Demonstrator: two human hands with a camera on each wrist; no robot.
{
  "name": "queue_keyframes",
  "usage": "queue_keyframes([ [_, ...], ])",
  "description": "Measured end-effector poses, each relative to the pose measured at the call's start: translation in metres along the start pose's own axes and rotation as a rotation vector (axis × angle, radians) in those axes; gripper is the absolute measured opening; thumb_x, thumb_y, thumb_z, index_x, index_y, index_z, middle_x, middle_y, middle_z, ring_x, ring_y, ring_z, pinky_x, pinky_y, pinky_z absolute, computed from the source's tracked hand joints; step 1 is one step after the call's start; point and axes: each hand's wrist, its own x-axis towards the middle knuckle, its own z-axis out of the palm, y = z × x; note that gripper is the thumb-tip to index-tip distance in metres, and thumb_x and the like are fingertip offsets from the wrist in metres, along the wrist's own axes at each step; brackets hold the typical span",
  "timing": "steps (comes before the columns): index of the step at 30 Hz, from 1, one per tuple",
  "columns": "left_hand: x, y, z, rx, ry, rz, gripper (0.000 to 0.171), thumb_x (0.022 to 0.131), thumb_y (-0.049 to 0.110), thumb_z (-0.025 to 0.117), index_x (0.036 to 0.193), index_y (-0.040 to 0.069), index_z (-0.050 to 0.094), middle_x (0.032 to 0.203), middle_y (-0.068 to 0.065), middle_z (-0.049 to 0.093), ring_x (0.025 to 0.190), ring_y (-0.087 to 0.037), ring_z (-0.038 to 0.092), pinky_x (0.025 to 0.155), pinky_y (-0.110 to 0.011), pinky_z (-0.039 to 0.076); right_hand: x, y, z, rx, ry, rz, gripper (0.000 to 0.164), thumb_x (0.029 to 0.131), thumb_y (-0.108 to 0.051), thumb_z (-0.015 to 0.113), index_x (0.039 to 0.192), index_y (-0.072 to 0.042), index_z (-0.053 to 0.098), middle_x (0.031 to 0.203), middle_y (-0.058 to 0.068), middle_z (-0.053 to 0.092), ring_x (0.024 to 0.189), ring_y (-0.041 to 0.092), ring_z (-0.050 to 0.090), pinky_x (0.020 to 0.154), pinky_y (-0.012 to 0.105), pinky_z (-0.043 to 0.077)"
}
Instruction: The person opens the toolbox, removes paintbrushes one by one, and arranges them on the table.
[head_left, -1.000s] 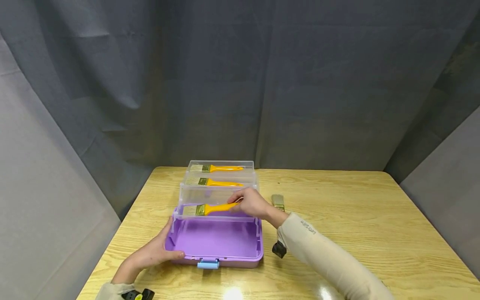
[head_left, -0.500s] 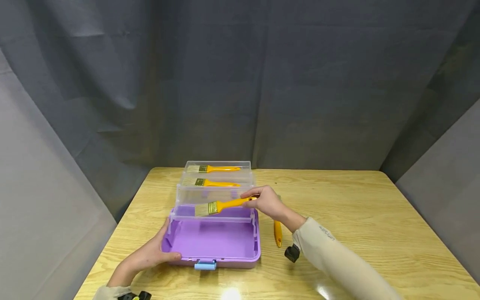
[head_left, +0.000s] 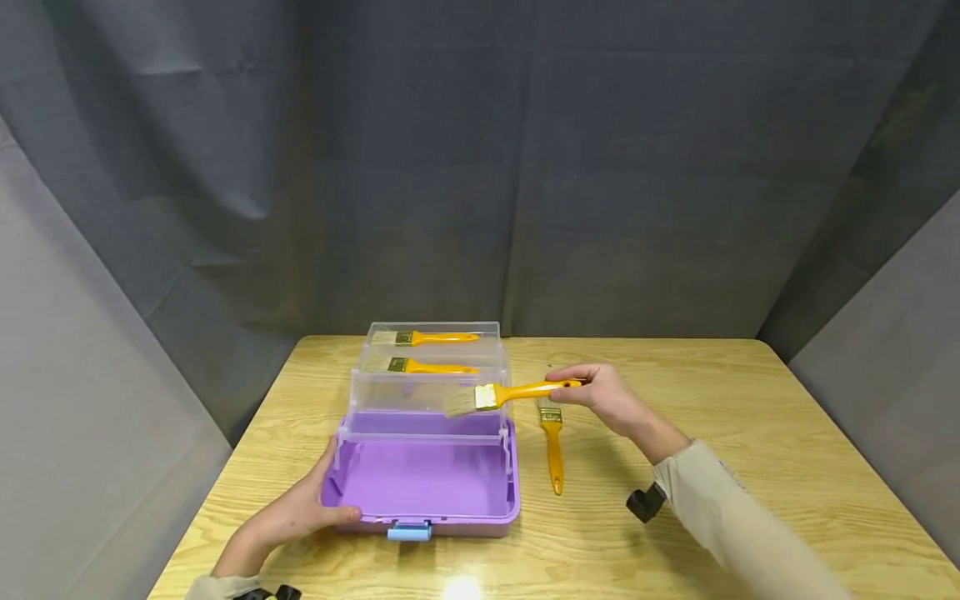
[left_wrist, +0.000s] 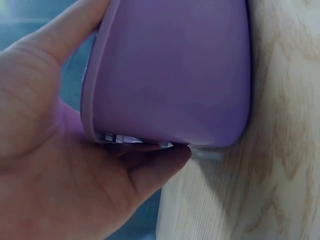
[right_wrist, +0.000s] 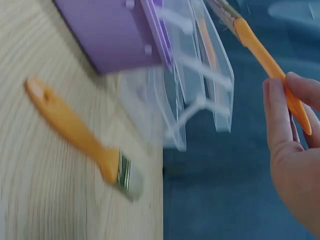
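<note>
The fingers (right_wrist: pixel 277 107) of the right hand (head_left: pixel 603 400) pinch the tail end of a yellow-handled paintbrush (head_left: pixel 536 389), thumb against one side of the handle and fingertips against the other. That hand is up off the table (head_left: pixel 675 375), arm reaching in from the near right, and the brush points left with its bristles dipping a little lower than the handle, near the right end of the clear trays (head_left: pixel 427 385).

The left hand (head_left: pixel 300 504) grips the left side of a purple box (head_left: pixel 472 528), thumb across its near left corner and the other fingers along the left wall toward the far end; its forearm comes from the near left. Dark marks on the right cream sleeve (head_left: pixel 720 500) look like writing, too slanted for me to read. The brush's metal ferrule (head_left: pixel 487 397) is lost in glare.

A second paintbrush (head_left: pixel 553 450) lies on the table just right of the box, bristles to the far side. Two more, a far tray brush (head_left: pixel 442 337) and a middle tray brush (head_left: pixel 442 369), lie crosswise in the trays, bristles left. A blue latch (head_left: pixel 409 532) sits on the box's near side.
</note>
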Motion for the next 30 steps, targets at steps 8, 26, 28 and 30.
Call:
queue_keyframes([
  [8,-0.002,0.000,-0.001,0.011,0.000,0.011,0.119,0.077,0.013,0.078,0.148,0.004,-0.017,0.151,-0.031,-0.010,0.136,-0.050,0.000,0.105,-0.062,0.005,-0.012,0.012,-0.046,0.104,0.024,-0.009,0.035,0.083,-0.005,0.072,0.116,0.002,0.066,0.115,0.005,0.066,0.097,0.012,0.063,0.082,0.025,0.052],
  [26,-0.001,0.003,-0.002,-0.004,-0.021,0.013,0.119,0.078,0.016,0.078,0.147,0.005,-0.019,0.152,-0.028,-0.013,0.137,-0.047,-0.004,0.106,-0.062,0.003,-0.041,0.058,-0.117,0.386,0.055,0.032,0.026,0.090,0.007,0.058,0.109,-0.006,0.071,0.106,0.005,0.064,0.095,0.015,0.066,0.088,0.029,0.049],
  [28,-0.001,0.003,-0.002,-0.003,-0.020,0.017,0.119,0.078,0.016,0.078,0.147,0.006,-0.019,0.152,-0.027,-0.013,0.137,-0.047,-0.004,0.106,-0.062,0.003,-0.043,0.064,-0.123,0.387,0.072,0.034,0.026,0.090,0.007,0.058,0.108,-0.007,0.071,0.106,0.006,0.064,0.094,0.015,0.066,0.088,0.030,0.049],
  [30,-0.001,0.002,-0.002,0.005,-0.015,0.014,0.119,0.078,0.016,0.078,0.148,0.005,-0.018,0.152,-0.027,-0.013,0.137,-0.047,-0.004,0.106,-0.062,0.003,-0.045,0.069,-0.128,0.390,0.095,0.049,0.026,0.089,0.006,0.059,0.111,-0.004,0.070,0.105,0.005,0.063,0.094,0.015,0.066,0.088,0.030,0.048],
])
